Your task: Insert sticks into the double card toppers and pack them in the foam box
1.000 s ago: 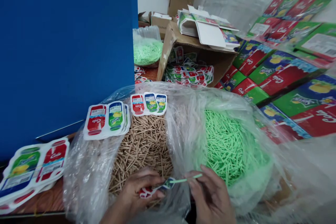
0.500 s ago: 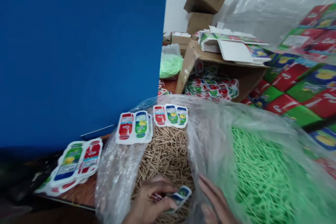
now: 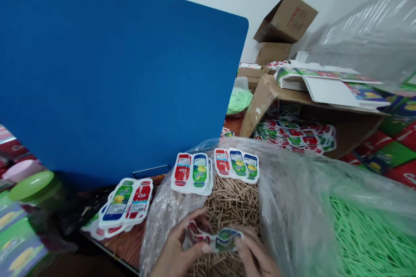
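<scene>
My left hand (image 3: 175,249) and my right hand (image 3: 256,257) both pinch a small die-cut card (image 3: 216,240) printed with red and green drink bottles, held bent over an open clear bag of tan wooden sticks (image 3: 229,201). The left fingers grip its red end, the right fingers its green end. To the right lies a clear bag of green sticks (image 3: 367,236). Two small stacks of the same bottle cards (image 3: 193,173) rest on the far rim of the tan-stick bag.
A blue divider panel (image 3: 123,82) stands at the left. More bottle cards (image 3: 126,201) lie on the wooden table. A green lid (image 3: 30,184) sits far left. An open carton (image 3: 325,112) with cards, flat printed boxes and brown cartons fill the back right.
The view has swung left and up. The green stick between my fingers a second ago is gone from sight; both hands now hold the card over the tan sticks.
</scene>
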{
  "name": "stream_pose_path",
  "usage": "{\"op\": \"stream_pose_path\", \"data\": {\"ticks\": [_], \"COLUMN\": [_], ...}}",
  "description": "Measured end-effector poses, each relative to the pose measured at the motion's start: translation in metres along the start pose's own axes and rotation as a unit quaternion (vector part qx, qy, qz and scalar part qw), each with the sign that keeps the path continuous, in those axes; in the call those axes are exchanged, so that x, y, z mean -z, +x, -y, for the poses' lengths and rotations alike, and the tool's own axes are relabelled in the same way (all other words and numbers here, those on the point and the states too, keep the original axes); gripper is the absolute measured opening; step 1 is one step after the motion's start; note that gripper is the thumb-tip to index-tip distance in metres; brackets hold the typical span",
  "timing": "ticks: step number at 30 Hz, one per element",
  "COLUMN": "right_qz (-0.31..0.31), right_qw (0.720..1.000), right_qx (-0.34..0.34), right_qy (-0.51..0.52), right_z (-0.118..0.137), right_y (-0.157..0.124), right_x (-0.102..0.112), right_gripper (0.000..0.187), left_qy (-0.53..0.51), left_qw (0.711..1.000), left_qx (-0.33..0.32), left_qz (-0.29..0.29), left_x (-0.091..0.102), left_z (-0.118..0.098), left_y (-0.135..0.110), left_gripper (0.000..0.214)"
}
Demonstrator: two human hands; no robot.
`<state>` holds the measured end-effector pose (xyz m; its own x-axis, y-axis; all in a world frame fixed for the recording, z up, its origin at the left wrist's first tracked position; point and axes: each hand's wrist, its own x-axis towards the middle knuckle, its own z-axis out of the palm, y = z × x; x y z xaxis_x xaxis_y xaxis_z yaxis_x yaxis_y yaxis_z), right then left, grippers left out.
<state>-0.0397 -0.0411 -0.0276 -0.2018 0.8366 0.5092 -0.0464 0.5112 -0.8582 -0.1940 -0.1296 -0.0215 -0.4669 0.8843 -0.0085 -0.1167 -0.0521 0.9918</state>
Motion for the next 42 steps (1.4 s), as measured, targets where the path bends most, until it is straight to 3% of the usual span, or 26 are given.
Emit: {"op": "stream_pose_path", "data": {"ticks": [4,8,10,14,19,23,27,31,34,38,41,42], "right_qz": [0.042,0.19,0.247,0.267,0.274,0.265,0.236,0.205,0.173,0.162,0.17,0.146], "right_qw": [0.99,0.941,0.923,0.937,0.941,0.937,0.922,0.918,0.93,0.943,0.948,0.955], "right_qx": [-0.125,-0.237,-0.238,-0.219,-0.193,-0.179,-0.164,-0.12,-0.066,-0.019,-0.011,-0.002], "right_qy": [0.043,0.151,0.176,0.054,-0.034,-0.139,-0.26,-0.316,-0.316,-0.289,-0.268,-0.257], "right_z": [0.005,0.003,0.003,0.001,-0.011,-0.019,-0.024,-0.023,-0.019,-0.017,-0.022,-0.026], "right_y": [0.015,0.03,0.037,0.059,0.101,0.124,0.128,0.119,0.105,0.067,0.032,0.022], "right_x": [-0.016,-0.029,-0.037,-0.059,-0.091,-0.114,-0.132,-0.136,-0.123,-0.084,-0.04,-0.024], "right_gripper": [0.022,0.03,0.037,0.041,0.033,0.018,0.014,0.021,0.033,0.029,0.024,0.026], "left_qy": [0.027,-0.002,-0.028,-0.034,0.114,0.193,0.328,0.459,0.519,0.551,0.566,0.571], "left_qw": [0.999,0.998,0.998,0.997,0.993,0.979,0.937,0.873,0.841,0.826,0.822,0.821], "left_qx": [0.046,0.053,0.056,0.072,0.029,-0.001,-0.031,-0.07,-0.107,-0.121,-0.058,-0.03], "left_qz": [0.003,-0.024,-0.024,-0.012,-0.031,-0.063,-0.113,-0.151,-0.115,-0.014,0.007,0.006], "left_x": [0.013,0.026,0.033,0.046,0.069,0.08,0.081,0.064,0.035,-0.018,-0.054,-0.062], "left_z": [-0.018,-0.028,-0.032,-0.049,-0.071,-0.065,-0.05,-0.051,-0.055,-0.052,-0.044,-0.042], "left_y": [0.005,0.017,0.024,0.045,0.093,0.13,0.146,0.144,0.143,0.16,0.189,0.199], "left_gripper": [0.031,0.028,0.028,0.031,0.043,0.048,0.03,0.044,0.045,0.035,0.033,0.032]}}
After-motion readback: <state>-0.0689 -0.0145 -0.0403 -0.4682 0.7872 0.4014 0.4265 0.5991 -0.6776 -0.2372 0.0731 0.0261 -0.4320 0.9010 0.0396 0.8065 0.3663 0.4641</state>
